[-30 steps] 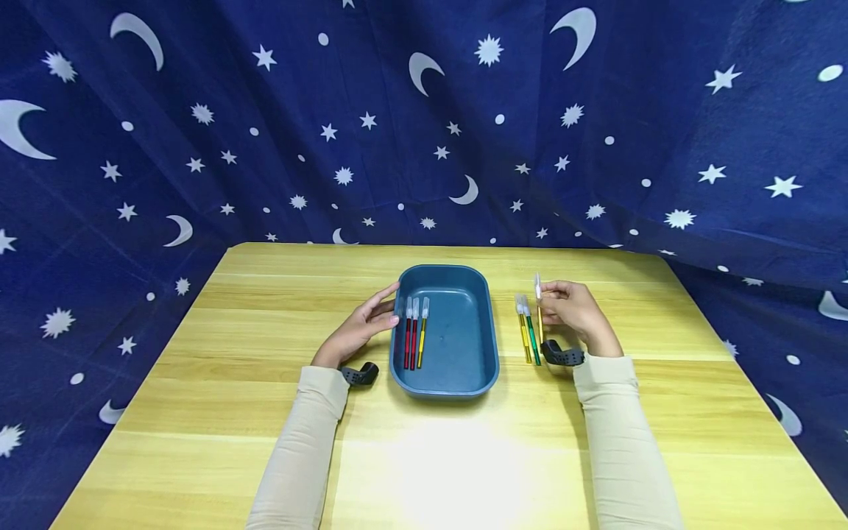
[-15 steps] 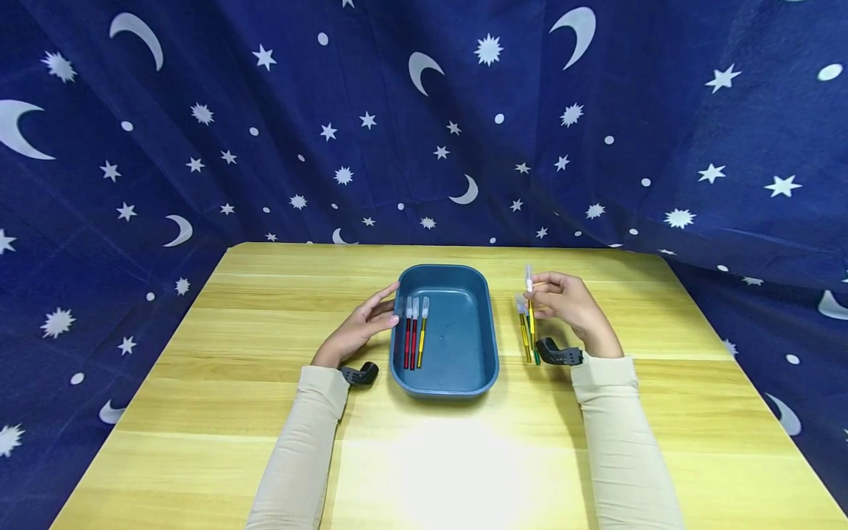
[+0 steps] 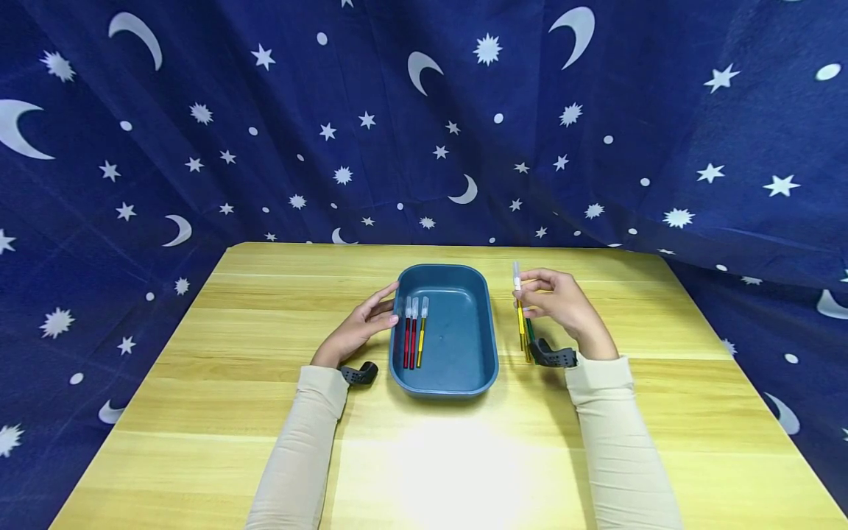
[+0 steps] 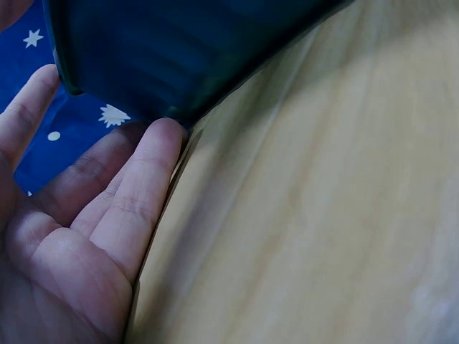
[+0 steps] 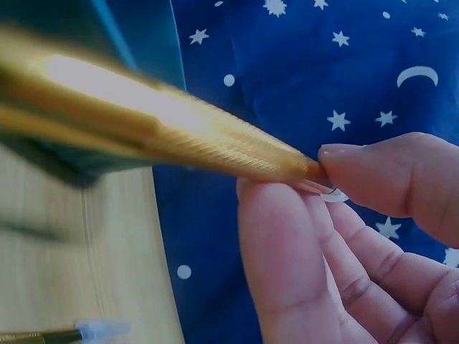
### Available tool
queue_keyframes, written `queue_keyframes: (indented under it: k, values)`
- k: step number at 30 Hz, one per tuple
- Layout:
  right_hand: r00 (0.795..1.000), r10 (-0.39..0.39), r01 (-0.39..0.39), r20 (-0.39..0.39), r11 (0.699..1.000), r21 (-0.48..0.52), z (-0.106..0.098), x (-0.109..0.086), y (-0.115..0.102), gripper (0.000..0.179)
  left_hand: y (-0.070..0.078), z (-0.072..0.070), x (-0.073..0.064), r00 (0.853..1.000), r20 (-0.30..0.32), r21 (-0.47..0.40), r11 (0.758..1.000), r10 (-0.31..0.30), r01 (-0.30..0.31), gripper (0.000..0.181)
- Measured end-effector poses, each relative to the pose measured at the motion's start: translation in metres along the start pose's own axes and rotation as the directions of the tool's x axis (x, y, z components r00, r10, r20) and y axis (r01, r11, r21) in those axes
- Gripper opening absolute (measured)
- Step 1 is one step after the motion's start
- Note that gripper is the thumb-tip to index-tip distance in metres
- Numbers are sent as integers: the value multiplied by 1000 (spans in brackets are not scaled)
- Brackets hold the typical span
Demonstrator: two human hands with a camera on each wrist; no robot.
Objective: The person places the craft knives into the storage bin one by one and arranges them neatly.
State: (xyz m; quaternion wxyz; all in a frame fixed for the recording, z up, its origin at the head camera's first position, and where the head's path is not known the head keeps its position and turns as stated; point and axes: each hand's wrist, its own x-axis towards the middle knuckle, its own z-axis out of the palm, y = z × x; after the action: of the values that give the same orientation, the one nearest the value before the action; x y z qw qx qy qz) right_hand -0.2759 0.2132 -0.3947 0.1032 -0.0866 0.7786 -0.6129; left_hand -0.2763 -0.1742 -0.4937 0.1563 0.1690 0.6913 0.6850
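Note:
A blue tray (image 3: 460, 390) stands on the table, and several slim capped craft knives lie along its left side, red knives (image 3: 414, 338) beside a gold one (image 3: 422, 342). My left hand (image 3: 354, 331) rests its fairly straight fingers against the tray's left wall; the left wrist view has the fingers (image 4: 136, 193) at the tray's lower edge. To the right of the tray, my right hand (image 3: 559, 302) pinches a gold craft knife (image 5: 179, 129) between thumb and fingertips, its clear cap pointing up. Under it lie a green craft knife (image 3: 529, 327) and another gold one, both partly hidden.
The wooden table (image 3: 199, 412) runs out on both sides of the tray. Behind it hangs a dark blue curtain (image 3: 397, 88) printed with moons and stars. A black wrist camera (image 3: 553, 355) sits close beside the knives on the table.
My right hand has moved left and slightly away from me, carrying the gold craft knife across the two lying knives towards the tray. My left hand and the tray stay put.

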Motion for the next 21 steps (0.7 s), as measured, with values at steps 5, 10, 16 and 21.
queue_keyframes:
  k: [5,10,16,21]
  values:
    - [1000,-26,26,7,1000,-1,5,-1,-4,43,1,0,-1,1000,3,-2,1000,1,-1,72]
    - [999,-46,46,13,999,-19,11,-2,-8,43,1,0,0,1000,4,1,1000,0,0,71]
    - [998,-58,58,15,997,-43,20,-3,-13,42,1,0,0,1000,5,7,1000,1,-1,71]
    - [998,-62,63,18,997,-47,27,-4,-15,42,0,0,0,1000,4,6,1000,6,-6,71]
